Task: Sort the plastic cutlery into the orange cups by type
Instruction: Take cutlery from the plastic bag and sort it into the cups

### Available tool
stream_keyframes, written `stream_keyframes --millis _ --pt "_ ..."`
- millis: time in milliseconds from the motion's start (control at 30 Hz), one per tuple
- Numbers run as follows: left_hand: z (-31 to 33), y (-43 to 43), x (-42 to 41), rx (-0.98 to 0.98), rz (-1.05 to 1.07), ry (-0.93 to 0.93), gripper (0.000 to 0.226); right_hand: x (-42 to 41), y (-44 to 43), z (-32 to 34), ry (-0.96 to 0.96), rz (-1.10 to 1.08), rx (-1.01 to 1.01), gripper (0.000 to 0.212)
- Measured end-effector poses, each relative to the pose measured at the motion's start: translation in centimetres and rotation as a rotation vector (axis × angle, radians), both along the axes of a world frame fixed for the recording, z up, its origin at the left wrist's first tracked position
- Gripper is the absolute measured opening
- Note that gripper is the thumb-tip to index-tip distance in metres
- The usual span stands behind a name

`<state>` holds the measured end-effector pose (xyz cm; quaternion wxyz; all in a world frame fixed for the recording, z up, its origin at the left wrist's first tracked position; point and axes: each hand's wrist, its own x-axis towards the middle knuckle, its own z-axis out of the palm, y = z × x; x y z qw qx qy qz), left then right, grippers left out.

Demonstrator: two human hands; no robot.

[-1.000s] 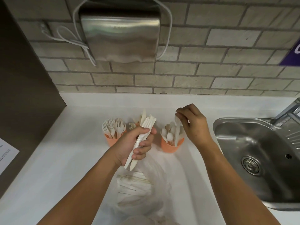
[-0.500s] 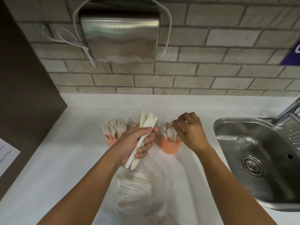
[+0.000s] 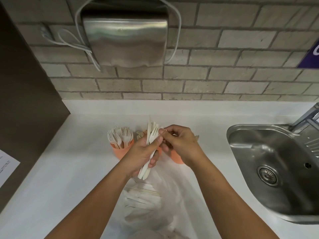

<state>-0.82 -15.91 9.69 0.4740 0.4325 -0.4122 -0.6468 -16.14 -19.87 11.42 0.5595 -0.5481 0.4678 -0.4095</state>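
- Several cutlery pieces (image 3: 152, 136) stand bunched in my left hand (image 3: 142, 153), its fingers curled round them.
- My right hand (image 3: 180, 144) pinches the bunch's top between thumb and forefinger.
- Fork-filled orange cup (image 3: 121, 150) sits just left.

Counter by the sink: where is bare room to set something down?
Free: the wide counter left of the fork cup; the back strip along the brick wall; a narrower band between right cup and sink. Crowded: the middle, where left hand grips and right hand pinches the cutlery bundle, and the plastic bag in front.
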Motion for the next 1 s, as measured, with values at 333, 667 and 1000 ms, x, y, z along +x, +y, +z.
stream_keyframes --millis 333,667,1000 --pt "-2.0 -0.1 1.6 0.036 0.161 -0.141 0.038 1.4 -0.1 -1.3 0.078 -0.132 -0.097 0.01" --pt "-1.0 0.4 1.7 0.009 0.115 -0.134 0.029 0.9 -0.6 -1.4 0.058 -0.115 -0.218 0.014" --pt "-1.9 0.4 5.4 0.115 0.449 -0.142 0.024 1.2 -3.3 1.4 -0.069 -0.191 -0.269 0.007"
